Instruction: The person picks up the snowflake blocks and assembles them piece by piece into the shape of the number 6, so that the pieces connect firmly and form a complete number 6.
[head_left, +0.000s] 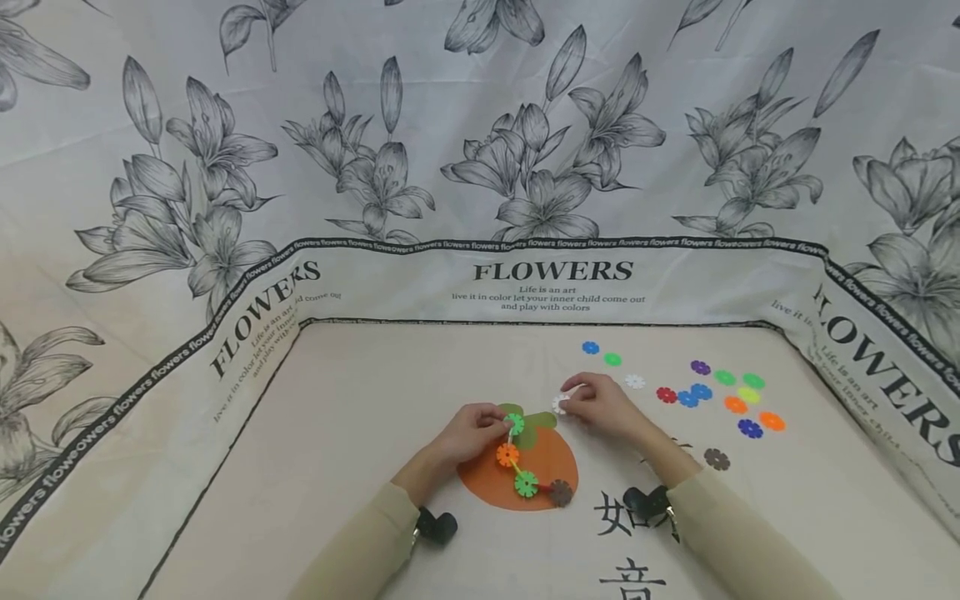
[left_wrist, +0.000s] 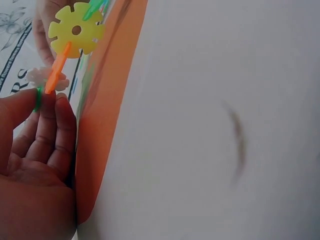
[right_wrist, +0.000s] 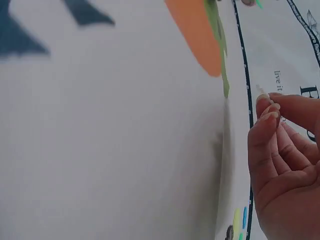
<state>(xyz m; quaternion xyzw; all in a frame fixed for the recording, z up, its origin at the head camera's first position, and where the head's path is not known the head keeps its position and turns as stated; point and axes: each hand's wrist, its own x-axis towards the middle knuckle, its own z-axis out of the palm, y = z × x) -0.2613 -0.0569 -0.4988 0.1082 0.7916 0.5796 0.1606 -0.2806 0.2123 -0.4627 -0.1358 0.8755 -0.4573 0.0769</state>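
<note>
Disc chain [head_left: 521, 481] | left hand [head_left: 474, 432] pinching | black border [head_left: 525, 322] well apart

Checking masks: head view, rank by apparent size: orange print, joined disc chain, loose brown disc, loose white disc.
1. Orange print
2. Joined disc chain
Unranked: loose brown disc, loose white disc; brown lies nearer camera.

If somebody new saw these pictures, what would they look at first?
Probably the bright chain of notched discs in the left hand, seen against the orange print in the head view. Next might come the white disc that the right hand pinches, and the colourful loose discs farther right. Big grey flowers on the cloth behind would catch the eye too.
</note>
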